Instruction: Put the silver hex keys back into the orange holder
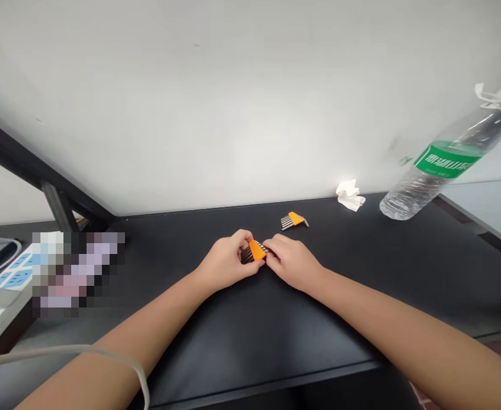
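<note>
Nearest the camera, lower left, a pale cable (101, 348) crosses the view of the left forearm, so I'd keep that elbow quiet. On to the centre, over the black tabletop (254, 324): here's the orange holder (257, 250) with its metal rods, between my two hands. My left hand (220, 265) has it pinched, thumb along the near side, fingers curled round the far side and the rods, hardly any opening. My right hand (293, 263) is nearly closed too, thumb and forefinger at the rod ends on the right; whether they grip one rod or merely touch the bunch, I can't tell. Good handling here means the left clamping the orange body firmly, the right working one rod at a time, in line with its slot; twisting sideways could make it bind or drag its neighbours. Just beyond, slightly right of centre, lies a second orange holder (295, 218), rods fanned left; I'd keep my knuckles off it. Farther, upper right: crumpled tissue (350, 195), then a clear bottle (449, 159).
</note>
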A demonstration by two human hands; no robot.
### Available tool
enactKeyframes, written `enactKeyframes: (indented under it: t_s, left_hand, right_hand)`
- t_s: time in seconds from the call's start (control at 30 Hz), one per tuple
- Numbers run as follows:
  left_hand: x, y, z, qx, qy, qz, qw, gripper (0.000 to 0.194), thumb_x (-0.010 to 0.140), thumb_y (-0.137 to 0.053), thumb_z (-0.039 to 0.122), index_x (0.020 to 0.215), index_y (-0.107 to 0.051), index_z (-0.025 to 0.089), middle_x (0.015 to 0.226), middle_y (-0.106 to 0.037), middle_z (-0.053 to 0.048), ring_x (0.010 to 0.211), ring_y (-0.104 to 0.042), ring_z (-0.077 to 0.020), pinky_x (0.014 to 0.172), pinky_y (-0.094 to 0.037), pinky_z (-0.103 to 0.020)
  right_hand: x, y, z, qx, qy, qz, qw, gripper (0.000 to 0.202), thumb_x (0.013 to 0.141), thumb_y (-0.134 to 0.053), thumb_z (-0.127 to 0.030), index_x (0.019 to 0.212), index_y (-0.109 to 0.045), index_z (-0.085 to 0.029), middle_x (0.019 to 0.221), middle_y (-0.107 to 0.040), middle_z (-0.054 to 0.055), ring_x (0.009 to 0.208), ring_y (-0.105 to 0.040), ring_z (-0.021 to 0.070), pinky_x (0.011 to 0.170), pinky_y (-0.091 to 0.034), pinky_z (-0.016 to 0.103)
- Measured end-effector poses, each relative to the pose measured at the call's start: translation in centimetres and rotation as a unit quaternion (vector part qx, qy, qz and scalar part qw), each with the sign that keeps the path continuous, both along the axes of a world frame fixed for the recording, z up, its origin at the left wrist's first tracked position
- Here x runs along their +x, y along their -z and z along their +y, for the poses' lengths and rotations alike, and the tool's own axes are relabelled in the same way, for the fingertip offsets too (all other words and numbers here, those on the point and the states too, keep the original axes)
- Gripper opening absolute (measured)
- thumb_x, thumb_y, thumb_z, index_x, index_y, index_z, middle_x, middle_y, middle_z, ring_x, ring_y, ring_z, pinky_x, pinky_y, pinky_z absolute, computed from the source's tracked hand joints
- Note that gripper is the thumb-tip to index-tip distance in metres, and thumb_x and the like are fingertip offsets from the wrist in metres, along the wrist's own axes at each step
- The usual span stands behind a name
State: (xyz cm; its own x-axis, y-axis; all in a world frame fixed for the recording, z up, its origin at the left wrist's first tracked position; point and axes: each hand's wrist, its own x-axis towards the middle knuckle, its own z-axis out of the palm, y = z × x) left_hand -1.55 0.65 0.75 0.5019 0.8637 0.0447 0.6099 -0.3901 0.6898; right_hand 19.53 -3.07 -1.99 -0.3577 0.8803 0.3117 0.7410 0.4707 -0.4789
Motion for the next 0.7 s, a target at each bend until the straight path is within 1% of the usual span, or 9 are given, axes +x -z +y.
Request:
enactKeyframes:
  t_s: [0.13,0.33,0.4,0.53,0.6,0.7]
  left_hand:
    - [-0.05,0.11,0.11,0.01,0.0,0.006,1.0,0.036,0.075,-0.075,0.038,0.101,-0.052,0.025,0.072,-0.063,0.007,0.06,-0.059,-0.013,0.058,-0.046,-0.026]
    - [-0.24,0.25,0.17,0.008,0.0,0.019,1.0,0.038,0.075,-0.074,0.041,0.103,-0.053,0.025,0.075,-0.065,0.005,0.063,-0.06,-0.0145,0.061,-0.047,-0.027]
    - [-0.26,0.19,0.13,0.005,0.006,0.027,1.0,0.037,0.075,-0.074,0.04,0.103,-0.054,0.025,0.076,-0.065,0.005,0.063,-0.06,-0.0144,0.061,-0.047,-0.027]
    - [-0.25,0.11,0.05,-0.001,0.018,0.028,0.999,0.034,0.077,-0.073,0.039,0.102,-0.054,0.026,0.076,-0.065,0.005,0.065,-0.06,-0.0146,0.061,-0.047,-0.027]
    - [-0.24,0.14,0.02,-0.003,0.019,0.026,0.999,0.034,0.077,-0.073,0.04,0.101,-0.054,0.026,0.076,-0.065,0.005,0.065,-0.061,-0.0148,0.062,-0.047,-0.027]
    - [-0.19,0.17,-0.01,-0.001,0.018,0.032,0.999,0.035,0.076,-0.073,0.041,0.102,-0.054,0.025,0.078,-0.066,0.005,0.065,-0.061,-0.0149,0.061,-0.047,-0.027]
  right_hand:
    - [0.14,-0.38,0.04,0.006,0.024,-0.013,1.0,0.016,0.097,-0.053,-0.017,0.097,-0.068,-0.018,0.089,-0.065,0.004,0.074,-0.059,0.0151,0.067,-0.041,0.027]
    - [0.53,-0.87,0.17,-0.002,0.043,0.001,0.999,0.015,0.092,-0.054,-0.013,0.085,-0.066,-0.019,0.08,-0.062,0.001,0.07,-0.056,0.0141,0.066,-0.04,0.026]
    - [0.68,-0.87,0.19,-0.007,0.034,0.007,0.999,0.014,0.091,-0.055,-0.012,0.088,-0.067,-0.019,0.083,-0.064,0.002,0.071,-0.057,0.0145,0.066,-0.041,0.027]
    - [0.82,-0.67,0.32,-0.018,0.007,0.018,1.0,0.022,0.092,-0.055,-0.013,0.107,-0.069,-0.018,0.095,-0.069,0.004,0.081,-0.062,0.0165,0.073,-0.045,0.028]
    - [0.79,-0.54,0.35,-0.017,-0.001,0.004,1.0,0.023,0.094,-0.053,-0.013,0.109,-0.07,-0.018,0.095,-0.068,0.004,0.083,-0.063,0.0168,0.074,-0.045,0.028]
    - [0.66,-0.42,0.25,-0.009,-0.01,-0.038,0.999,0.023,0.096,-0.05,-0.013,0.105,-0.07,-0.018,0.092,-0.067,0.004,0.079,-0.061,0.0161,0.07,-0.042,0.027]
